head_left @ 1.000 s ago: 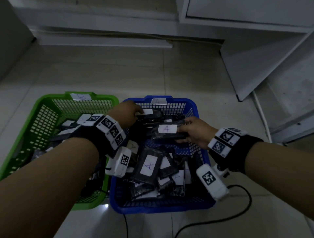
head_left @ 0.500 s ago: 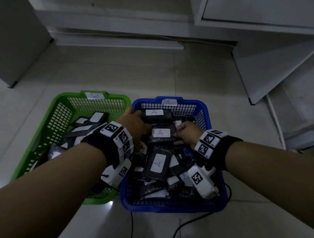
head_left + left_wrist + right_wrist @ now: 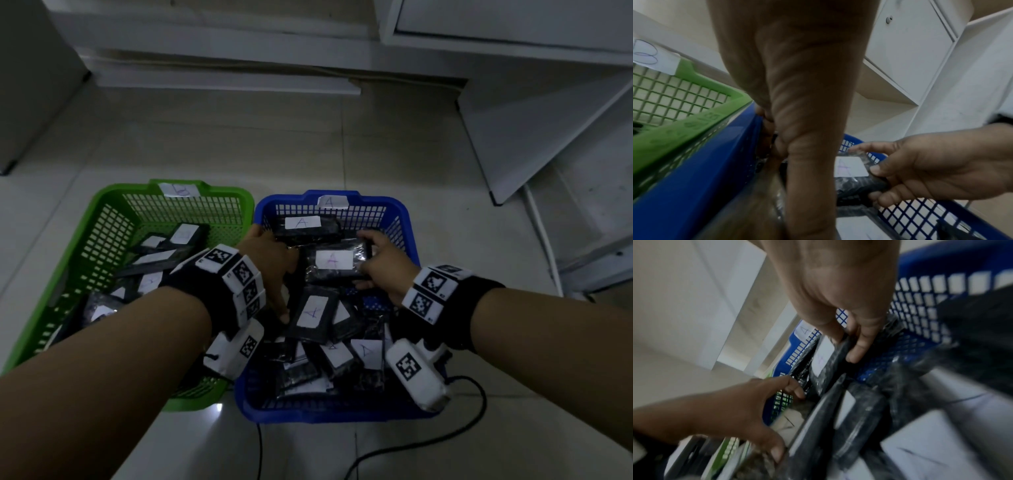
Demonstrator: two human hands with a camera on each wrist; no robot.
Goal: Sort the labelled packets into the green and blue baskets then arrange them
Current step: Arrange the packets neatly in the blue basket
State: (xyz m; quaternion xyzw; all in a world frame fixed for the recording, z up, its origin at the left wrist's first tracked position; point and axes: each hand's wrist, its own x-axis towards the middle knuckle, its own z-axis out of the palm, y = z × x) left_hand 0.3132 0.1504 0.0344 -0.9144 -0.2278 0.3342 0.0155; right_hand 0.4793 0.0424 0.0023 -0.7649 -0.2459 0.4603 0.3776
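Two mesh baskets stand side by side on the floor: a green basket [image 3: 102,205] tagged B and a blue basket [image 3: 400,212] tagged A, both holding several black packets with white labels. My right hand [image 3: 380,263] pinches the right end of an A-labelled packet [image 3: 334,260], thumb on top and fingers beneath, just in front of another A packet [image 3: 301,224] lying along the far wall. My left hand [image 3: 267,260] is spread inside the blue basket's left side, fingertips at the far packet's end and thumb down against a tilted packet [image 3: 311,311].
A white board [image 3: 534,120] leans against white cabinets at the right. A grey cabinet [image 3: 30,85] stands at the far left. A black cable [image 3: 411,445] runs over the tiles in front of the blue basket.
My right hand has carried its A packet from the basket's middle to just in front of the far packet. My left hand let go of the far packet and spread out beside it.
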